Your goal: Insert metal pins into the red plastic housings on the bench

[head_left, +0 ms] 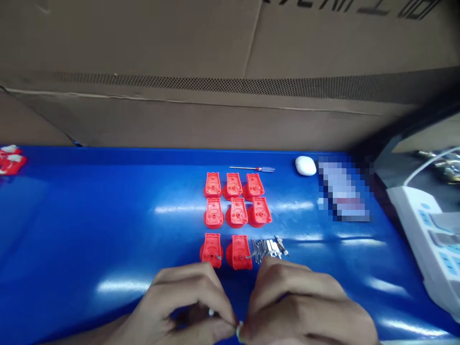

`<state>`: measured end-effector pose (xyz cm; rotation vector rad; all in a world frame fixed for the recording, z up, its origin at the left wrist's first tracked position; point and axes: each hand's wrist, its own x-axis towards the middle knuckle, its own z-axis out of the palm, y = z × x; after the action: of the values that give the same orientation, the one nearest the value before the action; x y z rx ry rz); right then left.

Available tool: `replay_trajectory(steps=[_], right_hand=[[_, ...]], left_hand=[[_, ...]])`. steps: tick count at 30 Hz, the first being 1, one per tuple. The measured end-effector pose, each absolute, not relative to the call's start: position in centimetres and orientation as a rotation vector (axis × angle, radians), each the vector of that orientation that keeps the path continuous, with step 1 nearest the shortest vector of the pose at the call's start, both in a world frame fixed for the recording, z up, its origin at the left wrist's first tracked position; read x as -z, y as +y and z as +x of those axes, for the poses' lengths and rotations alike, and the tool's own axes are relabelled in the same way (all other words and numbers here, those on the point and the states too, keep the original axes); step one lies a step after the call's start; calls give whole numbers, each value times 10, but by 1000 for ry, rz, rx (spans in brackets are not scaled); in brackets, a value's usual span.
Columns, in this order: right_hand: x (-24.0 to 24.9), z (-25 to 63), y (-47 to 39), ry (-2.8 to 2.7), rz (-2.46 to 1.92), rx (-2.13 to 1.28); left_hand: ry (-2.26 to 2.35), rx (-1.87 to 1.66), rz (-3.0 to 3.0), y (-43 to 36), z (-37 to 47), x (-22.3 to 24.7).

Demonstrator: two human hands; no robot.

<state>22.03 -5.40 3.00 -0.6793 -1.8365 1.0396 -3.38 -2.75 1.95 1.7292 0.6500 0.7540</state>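
Close to the camera at the bottom, my left hand point(190, 299) and my right hand point(305, 306) meet with their fingertips pinched. A small whitish part point(239, 329) shows between the fingertips; its exact kind is too blurred to make out. Another tiny white tip point(211, 312) peeks out inside the curl of my left hand. Just beyond the hands lie two red plastic housings, a left one point(212, 249) and a right one point(240, 251), each with a small metal piece on it. Thin metal pins and small white pieces point(269, 249) are laid out just beyond my right hand.
Several more red housings point(237, 212) stand in rows farther back on the blue table point(108, 215). Behind them are a screwdriver point(253, 168) and a white rounded case point(305, 166). A white power strip point(424, 239) is at right, red-and-white parts point(12, 160) far left, cardboard point(179, 124) behind.
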Motion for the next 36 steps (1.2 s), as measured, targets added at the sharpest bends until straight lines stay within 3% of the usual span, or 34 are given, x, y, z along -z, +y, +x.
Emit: replay_trajectory(steps=[5,13,23,36], right_hand=[[-22,236,-48,-1680,-783,-979],[-24,252,-42,-1339,-1340,-1010],[-19,243,-38,-1233,-1489,-1269],[-16,238,-39,-1269,-1468,-1281]], left_hand=[[711,-793,1888,-20,-44,-12],[884,-825,1550,-15,-50,-6],[995,-772,1365,-12,-48,-2],[969,-775,1459,-9,-46,-7]])
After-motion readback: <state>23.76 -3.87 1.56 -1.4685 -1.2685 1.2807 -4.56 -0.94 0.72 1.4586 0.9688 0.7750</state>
